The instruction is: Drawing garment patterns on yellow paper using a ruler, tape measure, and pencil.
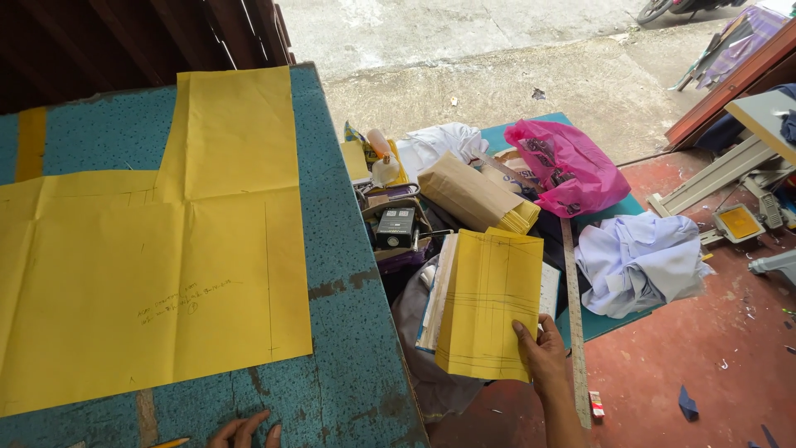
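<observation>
My right hand (pixel 545 355) grips the lower right corner of a folded yellow paper pattern piece (pixel 489 303) marked with pencil lines, held over a cluttered lower surface beside the table. My left hand (pixel 243 431) rests with its fingers on the near edge of the teal table (pixel 348 249), next to a pencil tip (pixel 172 443). A large yellow paper pattern (pixel 157 249) lies spread flat across the table, with pencil lines and a handwritten note on it.
Beside the table lie a brown paper bag (pixel 473 197), a pink plastic bag (pixel 568 166), white cloth (pixel 638 261), a long ruler (pixel 574 323), a small black device (pixel 395 226) and a glue bottle (pixel 383 162). Red floor (pixel 705 373) is on the right.
</observation>
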